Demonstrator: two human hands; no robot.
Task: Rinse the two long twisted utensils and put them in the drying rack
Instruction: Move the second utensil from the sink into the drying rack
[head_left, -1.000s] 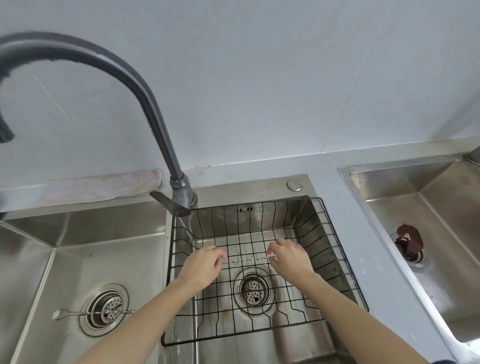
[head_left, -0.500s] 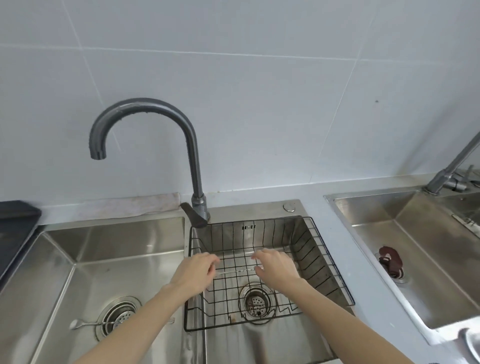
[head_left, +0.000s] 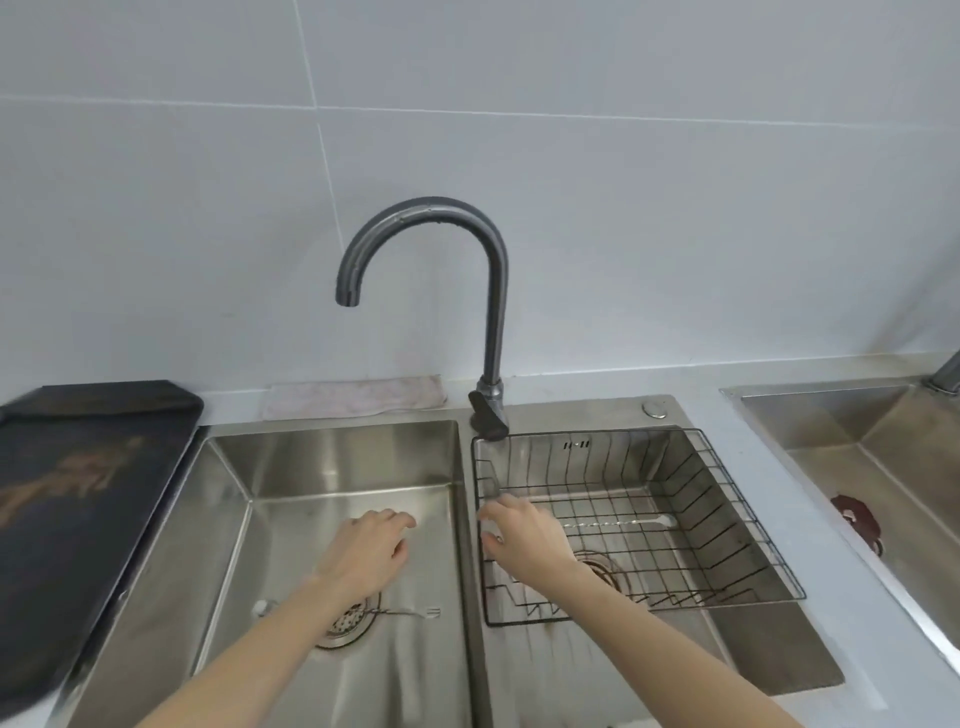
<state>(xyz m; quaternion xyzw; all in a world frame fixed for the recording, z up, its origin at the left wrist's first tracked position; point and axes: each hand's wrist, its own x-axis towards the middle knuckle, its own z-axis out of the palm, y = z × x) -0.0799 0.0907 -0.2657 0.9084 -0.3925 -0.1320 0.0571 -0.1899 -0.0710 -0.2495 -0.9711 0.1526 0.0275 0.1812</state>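
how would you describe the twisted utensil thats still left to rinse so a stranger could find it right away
Start at the left basin of the double steel sink, the one without the wire drying rack. On its floor, a thin twisted utensil lies across the round drain strainer, partly hidden under the left forearm. Its twin already lies inside the rack.

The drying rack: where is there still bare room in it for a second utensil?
The rack holds one twisted utensil across its middle. Bare wire lies behind it toward the faucet and in front toward the near rim. The left end is crowded: the right hand is there.
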